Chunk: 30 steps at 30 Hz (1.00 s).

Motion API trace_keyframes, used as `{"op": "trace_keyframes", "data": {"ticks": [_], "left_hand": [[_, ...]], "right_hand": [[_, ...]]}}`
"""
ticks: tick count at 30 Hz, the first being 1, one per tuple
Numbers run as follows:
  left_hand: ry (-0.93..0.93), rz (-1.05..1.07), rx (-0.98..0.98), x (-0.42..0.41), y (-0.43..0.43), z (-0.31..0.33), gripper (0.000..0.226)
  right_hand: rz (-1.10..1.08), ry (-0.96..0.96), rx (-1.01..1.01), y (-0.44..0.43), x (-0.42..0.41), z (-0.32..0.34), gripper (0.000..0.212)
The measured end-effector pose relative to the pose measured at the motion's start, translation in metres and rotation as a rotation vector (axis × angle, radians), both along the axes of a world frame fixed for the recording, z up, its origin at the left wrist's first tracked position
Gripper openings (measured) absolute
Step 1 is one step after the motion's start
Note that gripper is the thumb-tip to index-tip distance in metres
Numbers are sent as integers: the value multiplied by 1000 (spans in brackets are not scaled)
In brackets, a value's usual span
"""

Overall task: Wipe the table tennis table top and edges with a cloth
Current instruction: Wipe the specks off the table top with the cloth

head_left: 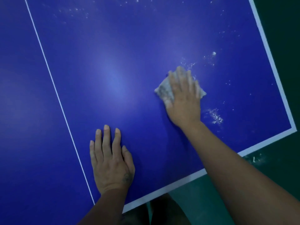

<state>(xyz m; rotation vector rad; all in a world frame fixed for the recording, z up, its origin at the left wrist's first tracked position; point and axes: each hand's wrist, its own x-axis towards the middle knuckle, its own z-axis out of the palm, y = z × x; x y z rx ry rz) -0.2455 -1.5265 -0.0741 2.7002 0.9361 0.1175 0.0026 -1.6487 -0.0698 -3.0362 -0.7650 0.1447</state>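
Right hand (183, 98): fingers straight, spread flat over grey cloth (163, 90) — pressing it onto blue worktop (113, 62) beside white specks (215, 116).
Left hand (112, 158): fingers straight, flat on worktop — likely bracing the lean.

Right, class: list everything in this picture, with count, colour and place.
table top: one, blue, fills most of the view
centre line: one, white, left part
edge border: one, white, right and near edges
cloth: one, grey-white, right of centre
specks: many, white, right and far areas
floor: one, dark green, past the edges
left hand: one, flat on the top
right hand: one, pressing the cloth
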Motion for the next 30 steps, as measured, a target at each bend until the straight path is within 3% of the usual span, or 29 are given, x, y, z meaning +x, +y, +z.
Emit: {"op": "trace_keyframes", "data": {"ticks": [2, 7, 11, 13, 17, 19, 24, 25, 28, 30], "left_hand": [[8, 7, -6, 1, -1, 2, 58], [18, 18, -5, 3, -2, 6, 58], [25, 21, 0, 3, -3, 6, 59], [17, 24, 2, 3, -3, 6, 59], [-14, 31, 3, 4, -5, 7, 58], [-7, 21, 12, 4, -4, 7, 57], [35, 25, 22, 7, -11, 13, 58], [49, 41, 16, 9, -14, 15, 59], [35, 58, -6, 27, -31, 19, 57], [-5, -14, -21, 48, -54, 21, 55]], "right_hand": [[-163, -5, 17, 7, -8, 1, 75], [315, 6, 20, -24, -75, -8, 85], [-76, 16, -8, -50, 0, -3, 75], [-161, 15, 0, -45, -2, -2, 75], [211, 16, 24, -51, -87, -6, 87], [326, 19, -3, -78, -85, -8, 90], [-142, 7, 6, -102, -21, -3, 78], [-123, -2, 17, -100, -33, -5, 80], [222, 41, 55, -113, -82, -9, 90], [304, 20, 30, -140, -62, -9, 90]]}}
